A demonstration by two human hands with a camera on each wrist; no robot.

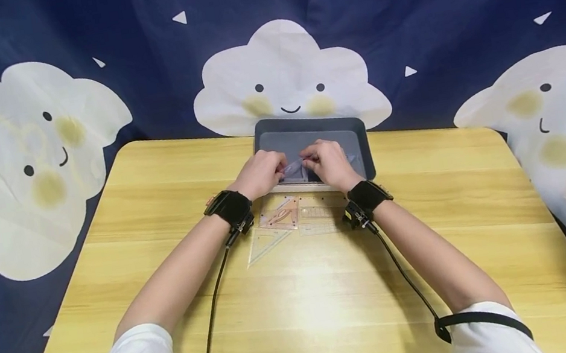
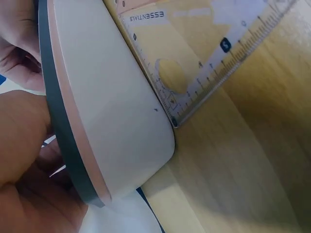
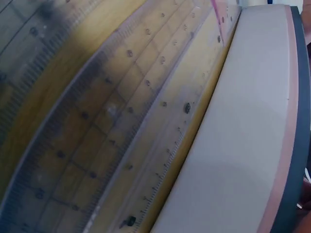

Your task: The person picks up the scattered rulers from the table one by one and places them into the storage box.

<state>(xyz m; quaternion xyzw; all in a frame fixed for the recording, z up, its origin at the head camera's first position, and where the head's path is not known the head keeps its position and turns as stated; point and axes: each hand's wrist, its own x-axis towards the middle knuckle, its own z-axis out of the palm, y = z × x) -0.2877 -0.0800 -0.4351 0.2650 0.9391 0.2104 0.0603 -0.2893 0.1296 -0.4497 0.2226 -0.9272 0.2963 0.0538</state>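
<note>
Left hand (image 1: 260, 173): just above frame centre, over the tray's near rim, fingers curled on a small clear plastic piece (image 1: 294, 167).
Right hand (image 1: 329, 162): mirrors it, pinching the same piece.
Tray (image 1: 308, 125): dark grey, rectangular, smooth, rounded corners.
Rulers (image 1: 289, 218): flat transparent plastic on yellow wooden table (image 1: 487, 219).

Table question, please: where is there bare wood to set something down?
Bare wood lies on the table left and right of the tray, and near the sleeves. It is crowded at the tray's near edge: both hands and the clear rulers.
</note>
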